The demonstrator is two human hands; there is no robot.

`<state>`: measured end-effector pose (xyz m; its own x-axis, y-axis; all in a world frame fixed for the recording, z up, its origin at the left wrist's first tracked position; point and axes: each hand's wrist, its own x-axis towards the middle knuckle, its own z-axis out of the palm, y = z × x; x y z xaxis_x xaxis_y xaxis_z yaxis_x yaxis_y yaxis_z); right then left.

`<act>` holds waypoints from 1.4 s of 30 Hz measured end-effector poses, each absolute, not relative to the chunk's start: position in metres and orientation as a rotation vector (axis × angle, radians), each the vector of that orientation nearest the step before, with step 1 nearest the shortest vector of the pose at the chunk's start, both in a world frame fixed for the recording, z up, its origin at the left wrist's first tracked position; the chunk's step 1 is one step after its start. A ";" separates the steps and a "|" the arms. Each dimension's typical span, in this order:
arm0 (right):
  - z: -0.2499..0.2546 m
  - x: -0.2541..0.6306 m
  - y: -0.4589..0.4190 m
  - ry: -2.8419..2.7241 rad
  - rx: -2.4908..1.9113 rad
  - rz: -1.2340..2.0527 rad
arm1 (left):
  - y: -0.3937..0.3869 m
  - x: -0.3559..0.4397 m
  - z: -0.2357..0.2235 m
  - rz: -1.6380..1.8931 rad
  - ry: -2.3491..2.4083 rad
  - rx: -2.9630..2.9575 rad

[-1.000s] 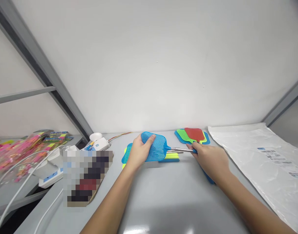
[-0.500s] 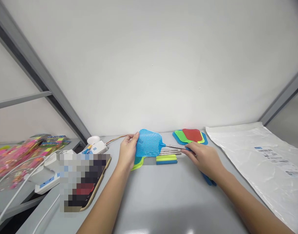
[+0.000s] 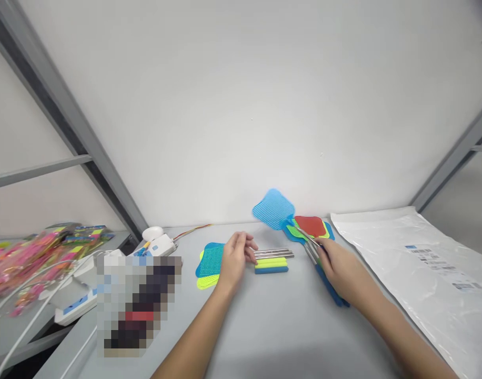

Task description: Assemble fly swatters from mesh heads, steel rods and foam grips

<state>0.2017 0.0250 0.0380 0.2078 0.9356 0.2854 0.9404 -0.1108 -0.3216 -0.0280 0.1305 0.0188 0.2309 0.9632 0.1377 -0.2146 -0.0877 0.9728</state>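
Observation:
My right hand point(image 3: 339, 266) grips a blue fly swatter by its handle end, and its mesh head point(image 3: 273, 209) is raised to the left against the wall, blurred by motion. Beneath that hand lie other fly swatters, with a red head point(image 3: 310, 226) on top, green and blue ones under it, and dark blue handles point(image 3: 331, 287). Holding nothing, my left hand point(image 3: 237, 258) has its fingers loosely bent and apart, by the left ends of thin metal rods point(image 3: 274, 253). Yellow and blue handle grips point(image 3: 271, 266) lie just in front of the rods.
Loose teal and yellow mesh heads point(image 3: 210, 260) lie left of my left hand. A blurred-out phone-like item point(image 3: 142, 305), a power strip point(image 3: 77, 308) and cables are at the left, with bagged pink goods point(image 3: 31, 258) beyond. A white plastic mailer point(image 3: 399, 247) covers the right side.
My left hand has let go of the blue mesh head and moved right and down to the rods. My right hand has swung the blue swatter upward and right, over the other swatters.

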 end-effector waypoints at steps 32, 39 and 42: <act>0.025 0.218 0.050 -1.645 -2.565 -0.134 | 0.106 -0.015 0.008 0.788 0.833 2.538; 0.023 0.215 0.049 -1.675 -2.559 -0.159 | 0.105 -0.015 0.008 0.819 0.836 2.542; 0.023 0.214 0.048 -1.680 -2.560 -0.144 | 0.105 -0.015 0.009 0.823 0.840 2.544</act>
<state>0.2145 0.0484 0.0226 0.3959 0.9104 0.1202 0.9175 -0.3974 -0.0121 -0.0150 0.1048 0.0086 0.6578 0.6264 0.4183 0.4310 -0.7684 0.4731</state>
